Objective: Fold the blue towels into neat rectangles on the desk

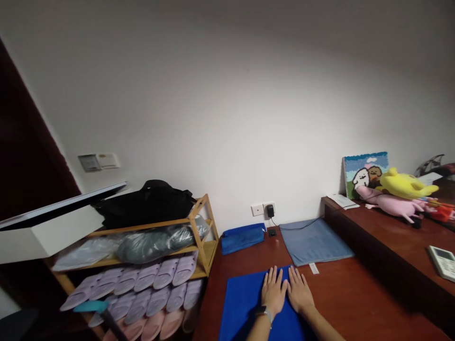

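Left hand: palm down [273,293], fingers straight and nearly together, gripping nothing; a watch [262,310] sits on its wrist.
Right hand: just beside it at three o'clock [300,292], also flat with fingers extended, nothing gripped, lying along the cloth's right-hand edge.
Blue cloth: spread on the bench [341,293] beneath the hands [240,303], reaching out to nine o'clock and back toward six.
Handling: it looks thin, so probably light, limp and not fragile; likely to slide or ruck under a sideways push rather than hold shape.
Where to take hold: the bare far corner, between nine and ten o'clock from the left hand, would suit a fingertip pinch.
Grey-blue cloth: laid flat at one o'clock from the hands [313,241], a white tag [313,268] at its near edge.
Blue bundle: near eleven o'clock [243,239], close to the wall [227,118].
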`<state>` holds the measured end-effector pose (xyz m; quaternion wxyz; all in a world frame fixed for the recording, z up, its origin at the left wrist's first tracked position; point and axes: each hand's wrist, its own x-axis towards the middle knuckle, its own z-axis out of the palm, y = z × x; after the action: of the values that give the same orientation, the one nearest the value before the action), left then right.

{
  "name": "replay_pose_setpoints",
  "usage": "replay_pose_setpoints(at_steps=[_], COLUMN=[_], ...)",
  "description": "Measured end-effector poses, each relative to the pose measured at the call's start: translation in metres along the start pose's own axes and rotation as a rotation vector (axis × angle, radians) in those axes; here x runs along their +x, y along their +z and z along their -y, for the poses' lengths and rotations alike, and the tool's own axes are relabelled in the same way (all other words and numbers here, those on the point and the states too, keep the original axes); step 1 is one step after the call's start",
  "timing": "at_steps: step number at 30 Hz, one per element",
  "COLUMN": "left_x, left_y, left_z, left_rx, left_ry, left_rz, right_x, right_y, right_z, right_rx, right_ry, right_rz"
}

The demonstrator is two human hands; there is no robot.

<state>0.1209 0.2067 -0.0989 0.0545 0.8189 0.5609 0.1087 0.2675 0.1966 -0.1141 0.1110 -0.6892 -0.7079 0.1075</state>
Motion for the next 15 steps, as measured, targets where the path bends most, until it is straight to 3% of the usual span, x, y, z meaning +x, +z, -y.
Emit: replay_pose_setpoints(at_steps=[4,7,10,15], left_x=[0.008,0.002,-0.013,-0.054], left_y=[0.01,0.002,-0.016,-0.049], left_z=[-0.009,0.001,0.029,0.1], left_rx=[-0.042,-0.032,0.036,0.141], left_ry=[0.03,0.039,-0.05,-0.238], left_rz=[-0.018,-0.002,0.028,0.049], right_x=[0.0,-0.003,-0.006,-0.008], right_y=[-0.002,-0.009,-0.015,-0.014], right_z=[0.001,0.004,0.007,0.006], right_rx=[-0.001,0.011,0.002,-0.022], right_ry=[-0.011,0.017,0.038,0.048], right_rz=[-0.001,-0.01,-0.006,0.003])
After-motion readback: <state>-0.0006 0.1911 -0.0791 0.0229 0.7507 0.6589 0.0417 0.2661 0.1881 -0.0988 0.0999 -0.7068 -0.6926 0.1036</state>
